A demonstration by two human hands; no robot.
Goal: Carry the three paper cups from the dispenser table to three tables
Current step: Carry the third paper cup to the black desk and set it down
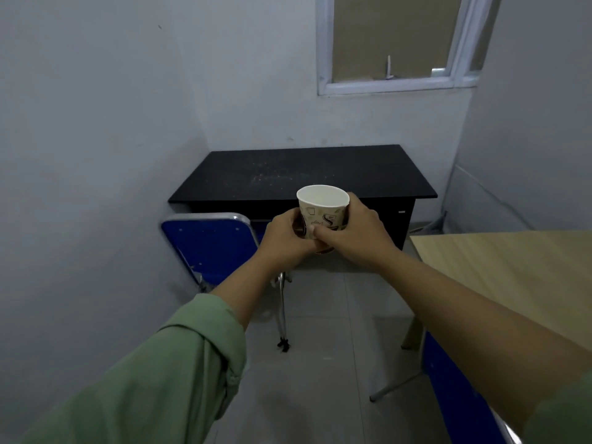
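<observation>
A printed paper cup is held upright in front of me, its white inside showing and looking empty. My left hand wraps its lower left side and my right hand grips its right side, the thumb across the front. A second cup rim seems to show beneath the fingers, but I cannot tell for sure. Both hands hover in the air just short of the front edge of a black table that stands against the far wall.
A folded blue chair with a chrome frame leans at the black table's left front. A light wooden table fills the right side, with another blue chair under it. Tiled floor runs between them. A window sits above.
</observation>
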